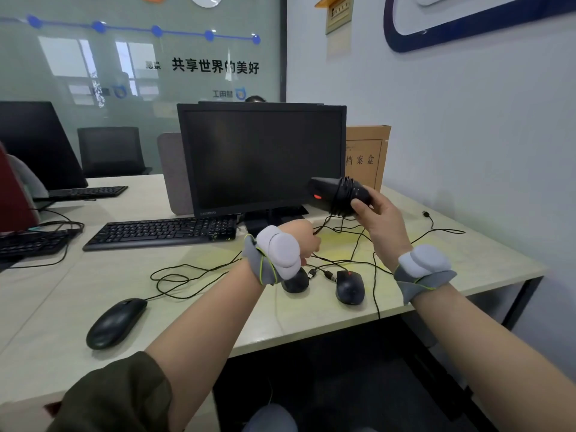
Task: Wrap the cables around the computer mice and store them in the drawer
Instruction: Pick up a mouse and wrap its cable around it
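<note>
Nearest, left of desk [467, 260]: loose black mouse [115, 322], cable [187, 275] trailing unwrapped in slack loops.

Centre front: second mouse [296, 283], partly hidden under the left wrist; third mouse [349, 286] just beside it, red mark at the wheel. USB plugs [321, 273] between them, tangled leads running over the desk top.

Above these: left hand [300, 240], fingers curled round the free run of cord, drawing it taut toward the raised mouse.

Higher, right: right hand [378, 216] gripping held mouse [338, 194] clear of the desk, thumb pressed on its shell, several turns of cord already round its middle.

Step in hand, judged: winding, first mouse, part done; tail of cord remaining on the desk. Next move calls for further turns, tension kept, plug end tucked.

Behind: keyboard [162, 232], dark monitor [261, 157], cardboard file box [367, 157].

Drawer: not in view.
</note>
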Tool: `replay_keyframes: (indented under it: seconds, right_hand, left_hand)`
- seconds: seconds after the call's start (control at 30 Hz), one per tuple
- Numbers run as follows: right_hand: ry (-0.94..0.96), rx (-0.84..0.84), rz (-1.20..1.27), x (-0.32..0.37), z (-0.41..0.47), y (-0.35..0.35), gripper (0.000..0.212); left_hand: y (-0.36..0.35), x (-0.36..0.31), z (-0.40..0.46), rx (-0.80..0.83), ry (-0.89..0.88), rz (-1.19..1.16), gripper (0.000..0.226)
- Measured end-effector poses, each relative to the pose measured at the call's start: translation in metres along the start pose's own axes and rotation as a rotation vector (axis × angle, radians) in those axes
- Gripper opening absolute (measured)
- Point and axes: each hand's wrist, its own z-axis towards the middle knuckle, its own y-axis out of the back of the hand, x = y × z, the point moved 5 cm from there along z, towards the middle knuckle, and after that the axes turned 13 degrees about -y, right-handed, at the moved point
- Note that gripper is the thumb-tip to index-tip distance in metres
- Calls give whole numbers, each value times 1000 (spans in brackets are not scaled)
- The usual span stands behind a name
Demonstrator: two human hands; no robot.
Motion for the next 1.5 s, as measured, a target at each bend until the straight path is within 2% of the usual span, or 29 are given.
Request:
replay_keyframes:
  seconds: [0.1, 0.17, 0.27, 0.37, 0.47, 0.57, 0.67, 0.77, 0.9, 1.0, 1.1, 1.27, 1.4, 1.5]
  right_hand:
    - [58, -69, -12, 5, -1, -1, 25]
    - [42, -152, 74, 6, 1, -3, 24]
    - [-11, -228, 203, 6, 7, -2, 23]
    - [-12, -129, 69, 8, 11, -1, 23]
    - [2, -67, -173, 6, 11, 0, 30]
    - [-45, 5, -195, 0, 8, 0, 32]
    - [-73, 69, -286, -5, 6, 0, 36]
    - [-87, 124, -388, -5, 4, -3, 42]
    - [-61, 125, -474, 1, 1, -4, 41]
    - [-75, 187, -478, 2, -2, -6, 42]
    - [-147, 329, -313, -2, -9, -12, 38]
    - [-279, 498, 32, -3, -16, -19, 29]
    - [-361, 636, 183, -2, -21, -25, 36]
    - [-395, 641, 377, 3, -22, -31, 38]
  left_hand:
    - [2, -1, 2, -23, 12, 213, 20]
    - [11, -4, 1, -183, -20, 303, 24]
    - [19, -12, -1, -376, -161, 192, 26]
    - [28, -16, -4, -449, -258, 145, 20]
    - [42, -17, -9, -519, -326, 112, 10]
    - [52, -21, -7, -414, -352, 67, 10]
    - [52, -20, -1, -176, -272, -49, 10]
    - [53, -17, 0, -45, -200, 4, 8]
    - [55, -16, 0, 4, -201, 32, 15]
    - [63, -15, 0, -118, -284, 46, 18]
    - [71, -11, 0, -275, -364, -10, 20]
    - [73, -5, -3, -423, -468, -233, 9]
    - [68, -2, -5, -384, -520, -430, 11]
    - [56, 1, -4, -332, -603, -749, 19]
